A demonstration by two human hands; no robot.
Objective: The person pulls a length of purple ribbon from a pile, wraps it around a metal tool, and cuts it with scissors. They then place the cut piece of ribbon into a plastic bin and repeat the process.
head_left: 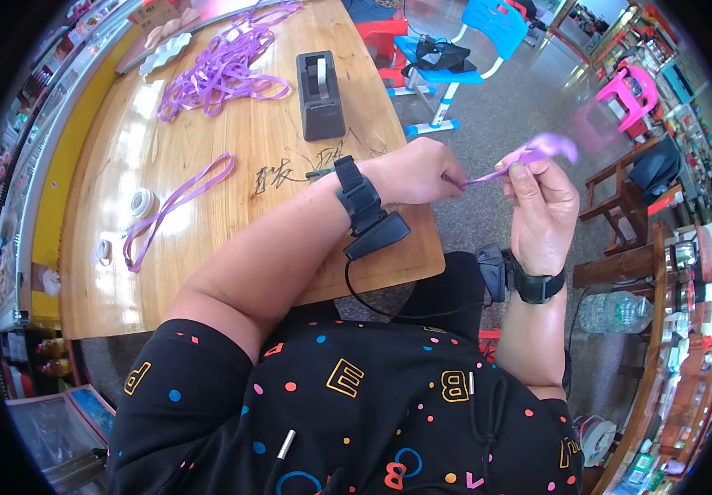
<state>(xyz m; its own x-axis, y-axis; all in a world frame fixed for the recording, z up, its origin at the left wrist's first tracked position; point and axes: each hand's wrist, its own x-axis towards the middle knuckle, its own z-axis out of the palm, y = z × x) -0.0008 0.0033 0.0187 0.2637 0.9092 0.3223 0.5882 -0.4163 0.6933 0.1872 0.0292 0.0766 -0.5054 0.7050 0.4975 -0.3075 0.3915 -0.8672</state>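
Past the right edge of the table, a purple ribbon (490,175) is stretched between my two hands. My left hand (422,171) is closed, with one end of the ribbon in its fingertips. Thumb and fingers of my right hand (543,206) pinch the ribbon farther along. Beyond them its other part sticks up, smeared by motion. On the tabletop lie a looped purple ribbon (176,200) and, farther off, a tangled heap of purple ribbons (220,70). A black tape dispenser (321,115) stands beyond my left wrist.
The wooden table (290,239) has a white tape roll (141,202) near its left side. A blue chair (496,29) with a dark item on it stands beyond the table. To the right are a pink chair (638,97), a wooden stool (616,206) and crowded shelves (661,289).
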